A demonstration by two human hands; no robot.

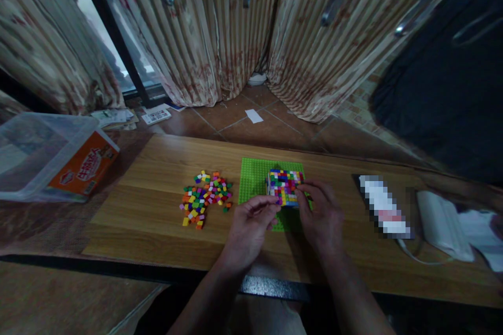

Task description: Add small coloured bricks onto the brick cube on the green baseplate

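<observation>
A green baseplate (253,178) lies on the wooden table top (157,220). On it stands a block of many small coloured bricks (283,184). My right hand (322,214) touches the block's front right corner with curled fingertips. My left hand (251,225) is just in front of the block, its fingers pinched together; what they hold is too small to make out. A loose pile of small coloured bricks (204,196) lies on the table to the left of the baseplate.
A clear plastic box (35,152) with an orange carton (84,165) stands at the left. A white device (442,225) and papers lie at the right. Curtains (236,26) hang behind over a tiled floor.
</observation>
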